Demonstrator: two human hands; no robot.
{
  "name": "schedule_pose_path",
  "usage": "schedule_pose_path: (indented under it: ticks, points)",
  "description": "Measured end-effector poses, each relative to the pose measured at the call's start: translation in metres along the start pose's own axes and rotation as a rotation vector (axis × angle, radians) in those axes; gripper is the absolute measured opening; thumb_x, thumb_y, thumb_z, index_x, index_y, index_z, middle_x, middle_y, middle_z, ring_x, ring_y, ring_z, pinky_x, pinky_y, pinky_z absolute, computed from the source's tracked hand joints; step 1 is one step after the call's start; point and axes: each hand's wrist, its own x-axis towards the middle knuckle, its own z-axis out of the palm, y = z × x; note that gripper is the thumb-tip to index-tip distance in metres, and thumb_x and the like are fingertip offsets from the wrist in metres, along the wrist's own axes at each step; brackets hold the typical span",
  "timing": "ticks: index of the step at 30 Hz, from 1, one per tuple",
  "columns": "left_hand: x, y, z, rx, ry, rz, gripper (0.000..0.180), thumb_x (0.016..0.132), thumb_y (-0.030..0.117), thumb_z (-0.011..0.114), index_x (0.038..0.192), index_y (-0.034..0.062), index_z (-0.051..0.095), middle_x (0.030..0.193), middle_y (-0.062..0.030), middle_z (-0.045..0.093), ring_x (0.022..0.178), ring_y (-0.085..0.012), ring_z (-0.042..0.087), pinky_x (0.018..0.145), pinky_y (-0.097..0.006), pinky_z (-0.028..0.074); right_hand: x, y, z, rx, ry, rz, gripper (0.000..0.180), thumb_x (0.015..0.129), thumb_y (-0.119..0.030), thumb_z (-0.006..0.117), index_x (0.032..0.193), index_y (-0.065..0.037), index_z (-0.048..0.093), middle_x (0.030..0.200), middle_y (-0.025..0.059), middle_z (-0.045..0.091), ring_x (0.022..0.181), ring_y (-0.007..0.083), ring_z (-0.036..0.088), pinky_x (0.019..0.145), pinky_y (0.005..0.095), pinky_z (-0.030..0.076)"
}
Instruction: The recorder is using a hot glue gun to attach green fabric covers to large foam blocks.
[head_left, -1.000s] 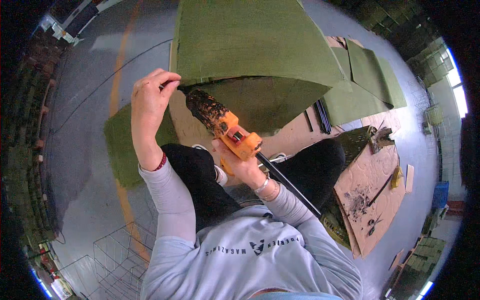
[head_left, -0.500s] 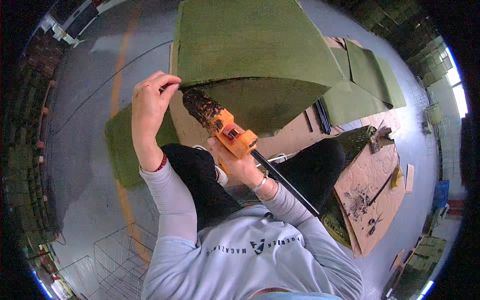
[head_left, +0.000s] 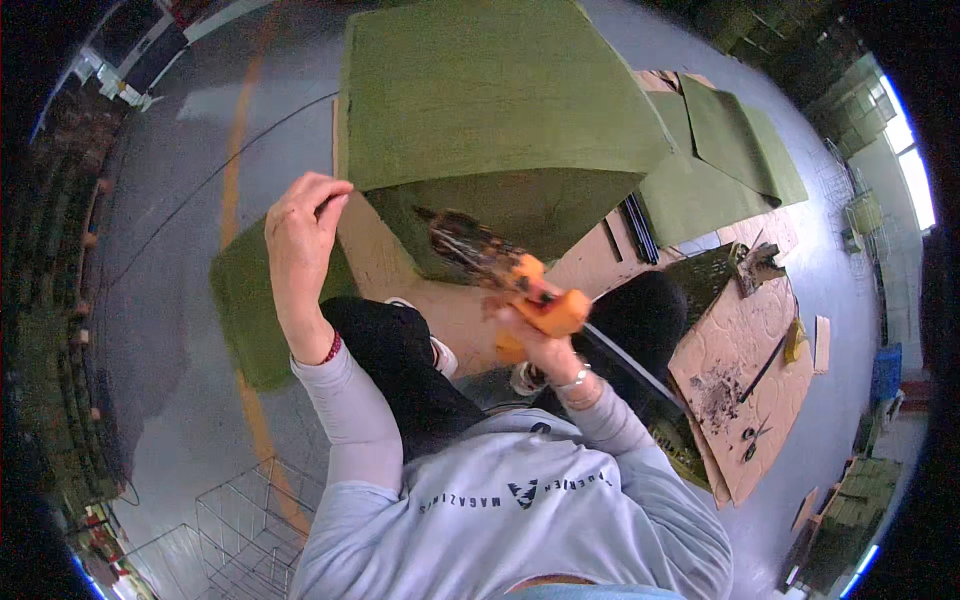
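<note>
My left hand (head_left: 303, 225) is closed in a pinch at the near left corner of a large green sheet (head_left: 490, 95). That sheet stretches away from me, its near edge raised over a darker green surface (head_left: 500, 205). In my right hand (head_left: 540, 345) is an orange glue gun (head_left: 560, 312), its front half caked in black residue. The nozzle points up and left, apart from the sheet's edge. A long rod (head_left: 640, 370) sticks out of the gun's rear toward my right forearm. Motion blurs the gun and the right fingers.
Cardboard (head_left: 745, 350) at right bears black scraps, scissors (head_left: 752, 440) and a yellow-handled tool (head_left: 793, 335). More green sheets (head_left: 730, 150) lie far right, near dark strips (head_left: 638, 230). A green piece (head_left: 265, 310) lies left; a wire rack (head_left: 250, 520) stands lower left.
My right hand has drawn the glue gun right and toward me, away from the sheet's corner. My left hand has come slightly nearer, the corner moving with it.
</note>
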Motion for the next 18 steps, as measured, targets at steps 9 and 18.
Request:
schedule_pose_path:
  ticks: [9, 18]
  points:
    - [-0.026, 0.005, 0.02, 0.149, 0.214, 0.071, 0.007, 0.076, 0.002, 0.061, 0.082, -0.0001, 0.063, 0.084, -0.0084, 0.059, 0.077, -0.0224, 0.059, 0.068, -0.031, 0.046, -0.017, -0.096, -0.184, 0.178, 0.675, -0.268, 0.046, 0.083, -0.046, 0.053, 0.105, -0.006, 0.051, 0.089, 0.0074, 0.057, 0.079, 0.0196, 0.056, 0.075, 0.0322, 0.046]
    - [-0.038, -0.011, 0.023, 0.348, 0.156, 0.108, 0.013, 0.086, 0.007, 0.052, 0.092, 0.002, 0.063, 0.095, -0.0087, 0.06, 0.087, -0.0221, 0.059, 0.073, -0.032, 0.048, -0.043, -0.154, -0.37, 0.337, 0.812, -0.513, 0.023, 0.086, -0.029, 0.057, 0.1, -0.01, 0.055, 0.09, 0.004, 0.059, 0.081, 0.0161, 0.059, 0.071, 0.03, 0.05]
